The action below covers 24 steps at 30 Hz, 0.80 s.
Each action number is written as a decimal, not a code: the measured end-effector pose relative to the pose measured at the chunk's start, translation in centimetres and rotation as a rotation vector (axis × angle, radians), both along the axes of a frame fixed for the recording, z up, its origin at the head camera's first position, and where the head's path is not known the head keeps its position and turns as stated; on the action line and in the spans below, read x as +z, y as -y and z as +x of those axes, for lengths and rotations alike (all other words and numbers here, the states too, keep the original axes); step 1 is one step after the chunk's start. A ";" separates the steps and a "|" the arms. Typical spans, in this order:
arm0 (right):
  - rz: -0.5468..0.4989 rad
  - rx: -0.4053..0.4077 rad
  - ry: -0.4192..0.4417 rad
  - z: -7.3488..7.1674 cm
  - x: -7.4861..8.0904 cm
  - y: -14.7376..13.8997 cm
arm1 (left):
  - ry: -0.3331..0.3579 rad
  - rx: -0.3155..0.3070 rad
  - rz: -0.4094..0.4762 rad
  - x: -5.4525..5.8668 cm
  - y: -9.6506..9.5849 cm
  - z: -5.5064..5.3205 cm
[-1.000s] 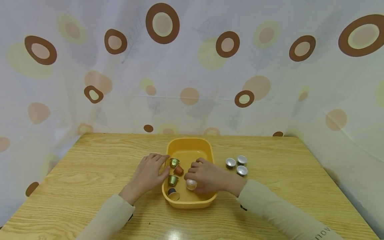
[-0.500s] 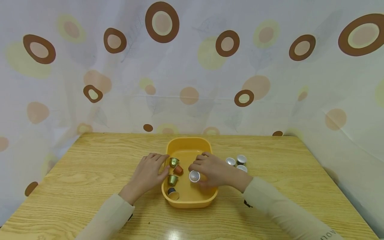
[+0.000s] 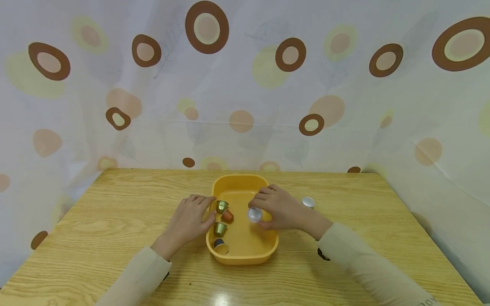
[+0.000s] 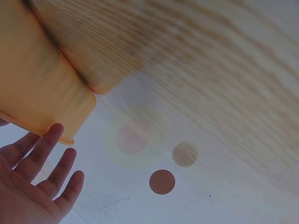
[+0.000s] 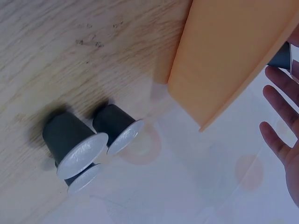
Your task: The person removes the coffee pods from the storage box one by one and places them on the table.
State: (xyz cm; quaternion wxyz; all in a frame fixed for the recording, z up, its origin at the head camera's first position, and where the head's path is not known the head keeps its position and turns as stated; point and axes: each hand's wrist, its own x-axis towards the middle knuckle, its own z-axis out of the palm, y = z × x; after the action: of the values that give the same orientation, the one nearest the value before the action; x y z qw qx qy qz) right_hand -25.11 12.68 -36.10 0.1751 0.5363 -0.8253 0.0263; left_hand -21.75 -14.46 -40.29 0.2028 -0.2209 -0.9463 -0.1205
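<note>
My right hand holds a dark coffee capsule over the right side of a yellow plastic basin. The capsule's silver lid faces up toward the head camera. At the basin's left rim, my left hand rests with its fingers loosely extended, the fingertips right at the edge in the left wrist view. Inside, along the left wall, lie a green capsule, an orange capsule, a second green capsule and a dark capsule with a tan lid.
Right of the basin, three dark capsules stand lid up on the wooden table: one nearest the basin, one in front and one behind. My right forearm hides most of them in the head view. A patterned curtain surrounds the table.
My right hand has lifted the dark capsule from the basin's lower middle and moved it up and right, toward the right rim. My left hand stays in place.
</note>
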 end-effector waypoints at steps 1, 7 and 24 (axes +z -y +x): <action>-0.010 0.002 -0.001 0.0 0.1 -0.1 | 0.002 0.001 -0.001 0.0 0.0 0.0; -0.046 -0.007 0.013 -0.1 0.6 -0.8 | 0.012 0.004 0.000 0.1 0.0 0.1; -0.151 -0.098 -0.005 -0.9 1.7 -3.5 | 0.003 -0.002 -0.010 0.1 0.1 0.1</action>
State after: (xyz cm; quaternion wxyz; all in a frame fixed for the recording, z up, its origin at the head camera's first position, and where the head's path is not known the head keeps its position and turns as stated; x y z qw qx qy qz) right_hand -26.05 16.20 -34.43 0.2179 0.4805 -0.8459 0.0785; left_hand -21.64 -14.58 -40.17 0.2004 -0.2229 -0.9469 -0.1163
